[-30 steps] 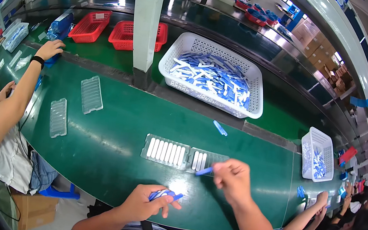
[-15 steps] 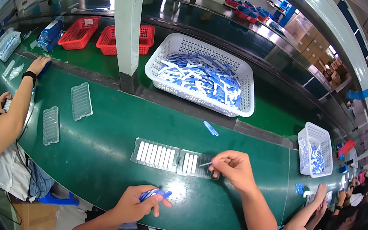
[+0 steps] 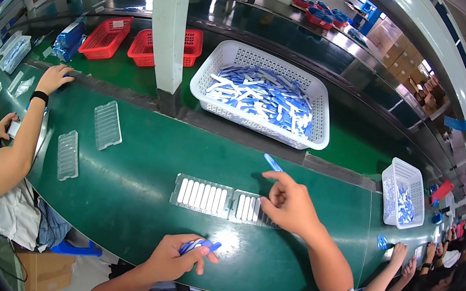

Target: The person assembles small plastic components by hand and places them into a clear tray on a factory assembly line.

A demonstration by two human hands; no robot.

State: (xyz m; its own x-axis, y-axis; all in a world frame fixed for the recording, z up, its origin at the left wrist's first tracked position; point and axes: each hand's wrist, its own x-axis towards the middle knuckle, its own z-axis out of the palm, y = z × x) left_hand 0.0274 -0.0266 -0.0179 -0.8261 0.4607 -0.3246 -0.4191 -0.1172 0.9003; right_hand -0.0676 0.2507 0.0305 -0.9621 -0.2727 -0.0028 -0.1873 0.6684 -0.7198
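Note:
My left hand (image 3: 176, 256) is closed around a small bundle of blue-and-white plastic sticks (image 3: 202, 246), low over the near part of the table. My right hand (image 3: 292, 209) is over the right end of a clear plastic tray (image 3: 231, 215). Its index finger is stretched out and its thumb apart, with nothing visible between them. White sticks (image 3: 201, 196) fill the left half of the tray in a row. In the right half, several white sticks (image 3: 247, 207) lie side by side; my right hand hides part of that half. A loose blue stick (image 3: 271, 162) lies just beyond my fingers.
A big white basket (image 3: 319, 139) of blue and white sticks stands beyond the tray, beside a metal post (image 3: 166, 48). Two clear trays (image 3: 107, 125) lie to the left. A smaller white basket (image 3: 387, 192) stands at right. Co-workers' arms (image 3: 22, 135) work on both sides.
The stick pinched in my right hand is out of its fingers, and another white stick shows in the tray's right half. My right hand has opened, its index finger stretching out. The view has shifted slightly.

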